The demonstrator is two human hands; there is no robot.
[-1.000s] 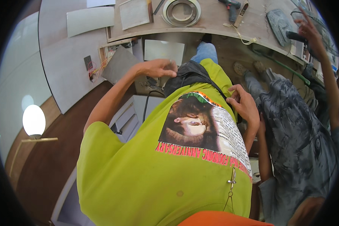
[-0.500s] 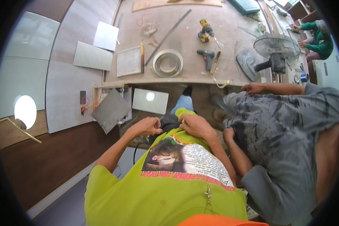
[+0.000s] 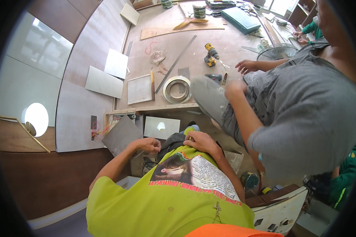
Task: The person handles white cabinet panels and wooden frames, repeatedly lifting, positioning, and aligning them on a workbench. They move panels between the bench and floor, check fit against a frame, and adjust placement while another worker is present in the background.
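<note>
My left hand (image 3: 149,145) is curled closed beside the dark grey cloth (image 3: 173,143) at my waist. What its fingers hold, if anything, is hidden. On the other side of that cloth, my right hand (image 3: 201,141) has its fingers bent over the hem of my yellow-green shirt (image 3: 178,197) and grips it. Just beyond my hands lie a white panel (image 3: 162,127) and a tilted grey panel (image 3: 122,134). A person in grey (image 3: 304,114) leans over the worktable close on my right, one knee raised at its edge.
The worktable (image 3: 142,51) carries a coiled edging roll (image 3: 177,89), a yellow drill (image 3: 210,53), a framed white panel (image 3: 139,89) and a long metal strip (image 3: 176,63). Loose wires (image 3: 99,132) hang at the left. A fan (image 3: 277,51) stands partly hidden behind the person.
My left hand has drawn back leftward from the dark cloth; my right hand stays at the shirt hem. The person in grey has moved up against the table, hiding part of the fan and a drill.
</note>
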